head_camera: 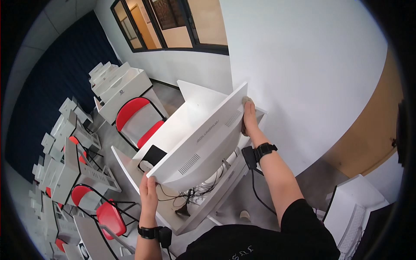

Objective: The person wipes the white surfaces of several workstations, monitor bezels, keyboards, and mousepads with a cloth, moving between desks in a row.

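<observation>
A white all-in-one computer or monitor (pixel 208 139) stands at the white desk, its vented back towards me and bearing writing. My left hand (pixel 149 191) grips its lower left corner, thumb on the edge. At the opposite side edge, my right hand (pixel 249 118) holds on; something greyish shows at its fingertips, too small to name. Tangled black cables (pixel 198 191) lie in the desk's rear tray (pixel 224 185) below the casing. A black mouse pad (pixel 154 155) and a pale round object (pixel 146 165) sit past the left corner. The screen side is hidden.
A red folding chair (pixel 133 110) stands beyond the desk, another (pixel 110 214) to the left. Rows of white desks (pixel 126 87) reach back to a dark curtain (pixel 55 68). A white wall (pixel 292 65) rises close on the right. A keyboard (pixel 352 224) lies at lower right.
</observation>
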`<state>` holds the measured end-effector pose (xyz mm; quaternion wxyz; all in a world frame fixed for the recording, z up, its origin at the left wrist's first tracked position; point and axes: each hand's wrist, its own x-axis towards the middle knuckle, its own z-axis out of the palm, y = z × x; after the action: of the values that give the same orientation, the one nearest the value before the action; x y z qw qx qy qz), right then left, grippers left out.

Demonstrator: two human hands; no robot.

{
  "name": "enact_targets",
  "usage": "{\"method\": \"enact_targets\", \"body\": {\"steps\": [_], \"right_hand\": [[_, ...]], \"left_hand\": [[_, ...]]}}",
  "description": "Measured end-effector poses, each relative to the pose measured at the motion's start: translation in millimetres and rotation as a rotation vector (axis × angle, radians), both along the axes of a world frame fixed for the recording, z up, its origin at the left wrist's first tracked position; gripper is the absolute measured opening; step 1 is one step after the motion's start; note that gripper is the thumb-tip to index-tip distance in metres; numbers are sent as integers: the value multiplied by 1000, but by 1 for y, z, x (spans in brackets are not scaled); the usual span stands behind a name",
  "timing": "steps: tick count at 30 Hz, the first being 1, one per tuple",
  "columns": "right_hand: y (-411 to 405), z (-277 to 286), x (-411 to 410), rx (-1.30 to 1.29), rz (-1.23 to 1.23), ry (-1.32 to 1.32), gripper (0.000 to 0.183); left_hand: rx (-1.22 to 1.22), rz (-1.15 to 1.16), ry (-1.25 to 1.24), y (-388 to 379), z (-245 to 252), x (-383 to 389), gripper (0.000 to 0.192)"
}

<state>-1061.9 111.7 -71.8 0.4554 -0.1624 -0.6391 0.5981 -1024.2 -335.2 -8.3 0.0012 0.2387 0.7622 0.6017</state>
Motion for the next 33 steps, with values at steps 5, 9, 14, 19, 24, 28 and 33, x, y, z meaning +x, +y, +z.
{"method": "enact_targets", "body": {"steps": [5,9,14,19,24,28,33], "right_hand": [[-33,-13,18,-467,39,-290,68],[-108,13,34,-620,32,-265,72],[-182,9,59,-698,141,-285,78],[-255,28,80,-1004,297,-171,64],[-277,14,85,-1235,425,-198,37],[-263,-46,74,-1205,326,-175,26],[-271,-45,67,-1238,438,-208,23]], "left_hand": [[120,14,-5,16,-2,1,31],[47,11,16,12,12,4,28],[-20,-43,88,19,22,4,30],[-32,-58,78,17,20,-2,30],[22,-79,145,17,27,-1,28],[24,-122,140,27,34,6,28],[-55,-79,154,18,37,5,29]]}}
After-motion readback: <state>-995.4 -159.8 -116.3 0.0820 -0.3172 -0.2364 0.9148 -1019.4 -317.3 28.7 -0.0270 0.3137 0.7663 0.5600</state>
